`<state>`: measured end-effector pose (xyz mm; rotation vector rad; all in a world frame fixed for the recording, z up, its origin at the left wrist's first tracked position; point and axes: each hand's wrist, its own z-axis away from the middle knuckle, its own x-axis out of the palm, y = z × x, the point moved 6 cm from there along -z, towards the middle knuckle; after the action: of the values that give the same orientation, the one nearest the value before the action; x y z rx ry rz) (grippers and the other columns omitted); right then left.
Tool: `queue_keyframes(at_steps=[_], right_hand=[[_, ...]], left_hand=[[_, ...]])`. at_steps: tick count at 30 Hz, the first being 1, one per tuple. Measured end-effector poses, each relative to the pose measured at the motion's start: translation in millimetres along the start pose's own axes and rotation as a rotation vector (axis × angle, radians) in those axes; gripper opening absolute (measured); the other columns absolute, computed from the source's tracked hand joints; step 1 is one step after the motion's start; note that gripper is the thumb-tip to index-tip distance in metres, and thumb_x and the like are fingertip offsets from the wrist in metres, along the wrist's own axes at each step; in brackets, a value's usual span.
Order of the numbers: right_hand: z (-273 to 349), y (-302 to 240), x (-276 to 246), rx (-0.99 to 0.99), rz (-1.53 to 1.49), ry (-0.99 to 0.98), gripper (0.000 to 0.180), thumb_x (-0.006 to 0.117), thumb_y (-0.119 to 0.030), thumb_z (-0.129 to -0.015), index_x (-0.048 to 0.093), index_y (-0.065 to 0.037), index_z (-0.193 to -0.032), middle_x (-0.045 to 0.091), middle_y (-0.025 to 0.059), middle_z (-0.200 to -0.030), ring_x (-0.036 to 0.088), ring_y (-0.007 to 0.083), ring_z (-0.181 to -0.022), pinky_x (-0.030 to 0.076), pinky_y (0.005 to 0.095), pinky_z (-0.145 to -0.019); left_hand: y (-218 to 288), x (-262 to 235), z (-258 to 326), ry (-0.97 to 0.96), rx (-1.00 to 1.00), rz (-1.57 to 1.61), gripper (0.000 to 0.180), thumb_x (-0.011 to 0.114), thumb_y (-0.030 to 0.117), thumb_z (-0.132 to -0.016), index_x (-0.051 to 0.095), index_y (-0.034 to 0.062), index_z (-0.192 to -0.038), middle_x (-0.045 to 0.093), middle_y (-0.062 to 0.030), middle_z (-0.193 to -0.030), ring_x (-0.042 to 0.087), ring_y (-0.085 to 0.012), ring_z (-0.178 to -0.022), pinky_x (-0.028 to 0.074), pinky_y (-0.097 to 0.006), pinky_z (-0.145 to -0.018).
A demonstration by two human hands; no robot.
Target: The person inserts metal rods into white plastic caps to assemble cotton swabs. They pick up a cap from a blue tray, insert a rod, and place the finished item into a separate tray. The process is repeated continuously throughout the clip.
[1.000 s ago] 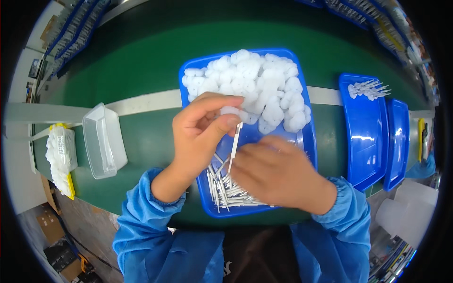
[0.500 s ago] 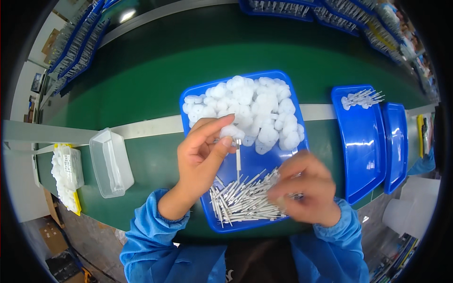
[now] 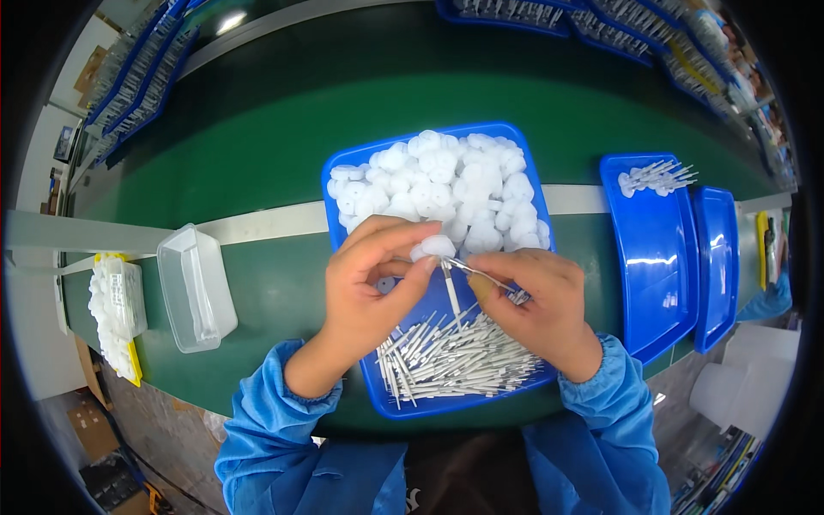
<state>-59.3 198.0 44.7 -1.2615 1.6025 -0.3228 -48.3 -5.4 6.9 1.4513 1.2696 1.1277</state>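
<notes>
My left hand (image 3: 365, 279) pinches a translucent white plastic disc (image 3: 435, 247) between thumb and fingers. From the disc a thin white rod with a metal end (image 3: 452, 293) hangs down over the tray. My right hand (image 3: 545, 296) is closed on a slender metal-tipped rod (image 3: 485, 275), its tip at the disc's lower edge; the fingers partly hide it. Both hands are above a blue tray (image 3: 524, 142). A heap of white discs (image 3: 442, 176) fills its far half, and a pile of loose white rods (image 3: 459, 360) lies in the near half.
To the right, one blue tray (image 3: 657, 283) holds several discs with rods (image 3: 659, 177); another blue tray (image 3: 715, 266) stands beside it. A clear plastic box (image 3: 197, 287) and a pack of white pieces (image 3: 116, 309) are at the left. Racked trays (image 3: 142, 77) stand far left.
My right hand has moved left and up from over the rod pile to the disc, now with a metal-tipped rod in its fingers. The left hand still holds the disc; its hanging rod has tilted.
</notes>
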Motion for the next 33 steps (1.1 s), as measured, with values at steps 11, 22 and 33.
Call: queue_keyframes(at_steps=[11, 22, 33], right_hand=[[4, 5, -3, 0.098, -0.019, 0.002, 0.02, 0.089, -0.003, -0.087, 0.083, -0.004, -0.106, 0.08, 0.0103, -0.081, 0.077, 0.0187, -0.064, 0.058, 0.0305, -0.058], [10, -5, 0, 0.147, 0.002, -0.036, 0.021, 0.088, -0.005, -0.089, 0.083, -0.004, -0.11, 0.078, 0.011, -0.08, 0.074, 0.0231, -0.062, 0.057, 0.0332, -0.057], [6, -14, -1, -0.133, 0.315, -0.022, 0.024, 0.09, -0.009, -0.088, 0.081, -0.006, -0.11, 0.077, 0.0064, -0.078, 0.073, 0.0238, -0.062, 0.055, 0.0354, -0.056]], left_hand=[[6, 2, -2, -0.031, 0.048, -0.191, 0.045, 0.075, -0.013, -0.095, 0.079, 0.0043, -0.137, 0.066, -0.0099, -0.119, 0.071, -0.0145, -0.105, 0.065, -0.026, -0.086], [22, 8, 5, 0.019, 0.21, -0.403, 0.043, 0.078, -0.014, -0.091, 0.083, 0.0053, -0.13, 0.067, -0.009, -0.117, 0.072, -0.0159, -0.096, 0.065, -0.027, -0.082], [16, 9, 3, -0.046, 0.115, -0.369, 0.036, 0.08, -0.007, -0.094, 0.082, 0.0019, -0.129, 0.075, -0.0133, -0.122, 0.075, -0.0182, -0.104, 0.064, -0.029, -0.084]])
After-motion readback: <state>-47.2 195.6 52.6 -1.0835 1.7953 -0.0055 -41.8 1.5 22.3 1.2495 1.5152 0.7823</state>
